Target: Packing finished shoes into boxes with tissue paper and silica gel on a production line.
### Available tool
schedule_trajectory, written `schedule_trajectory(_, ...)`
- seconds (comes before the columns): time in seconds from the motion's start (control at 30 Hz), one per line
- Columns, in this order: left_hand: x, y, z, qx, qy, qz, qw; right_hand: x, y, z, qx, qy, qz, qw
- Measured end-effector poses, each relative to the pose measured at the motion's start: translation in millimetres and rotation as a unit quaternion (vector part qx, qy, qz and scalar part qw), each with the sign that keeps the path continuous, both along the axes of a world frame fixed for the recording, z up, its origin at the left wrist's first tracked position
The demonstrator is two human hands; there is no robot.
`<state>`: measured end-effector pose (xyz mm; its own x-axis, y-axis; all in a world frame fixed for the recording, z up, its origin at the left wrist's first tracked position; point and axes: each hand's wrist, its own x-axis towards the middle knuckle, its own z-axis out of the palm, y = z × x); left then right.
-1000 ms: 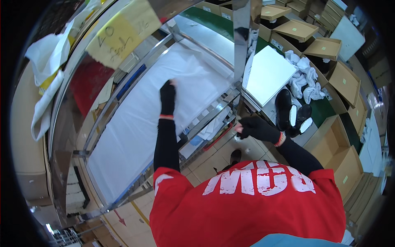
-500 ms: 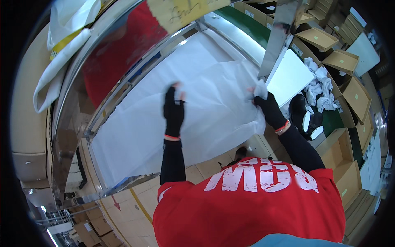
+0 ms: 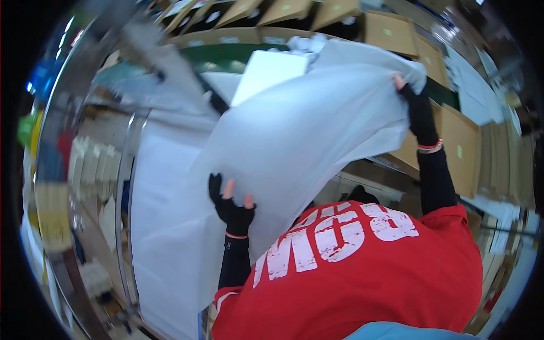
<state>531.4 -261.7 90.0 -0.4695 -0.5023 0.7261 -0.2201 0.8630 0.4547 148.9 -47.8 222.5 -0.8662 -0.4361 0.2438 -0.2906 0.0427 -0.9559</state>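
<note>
A large thin white paper sheet [image 3: 317, 107] stretches from the bench at left up to the far right. My right hand [image 3: 419, 113], in a black fingerless glove, grips its far right edge between thumb and fingers. The sheet hangs lifted in folds and partly covers the green conveyor. My left hand [image 3: 233, 214], gloved the same way, lies near the sheet's near left part with its fingers spread. Beneath and left of it, more white paper [image 3: 164, 170] covers the metal-framed bench.
A white box or board [image 3: 269, 73] lies on the green conveyor belt [image 3: 212, 58] beyond the sheet. Open brown cardboard boxes [image 3: 391, 35] line the far side and the right. A metal post [image 3: 161, 62], blurred, rises at upper left. Stacked pale pieces [image 3: 93, 167] stand left of the bench.
My view has swung toward the right. My right hand has carried the sheet's edge up and away over the conveyor; the black shoes seen there before are out of sight. My left hand's fingers have spread.
</note>
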Motion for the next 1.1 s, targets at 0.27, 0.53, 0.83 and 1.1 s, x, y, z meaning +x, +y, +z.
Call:
schedule_trajectory(0.27,-290,-8,-58,-0.071,-0.171,-0.259,0.948,-162,311,-54,0.116,0.077,-0.304,0.942)
schedule_trajectory(0.53,-530,18,-120,-0.128,-0.260,-0.345,0.893,-221,483,-130,0.194,0.052,-0.510,0.836)
schedule_trajectory(0.83,-639,31,-172,-0.171,-0.358,-0.187,0.899,-268,585,-130,0.384,0.078,-0.575,0.718)
schedule_trajectory(1.1,-648,0,-197,-0.084,-0.546,-0.190,0.812,-258,551,-99,0.415,0.036,-0.616,0.669)
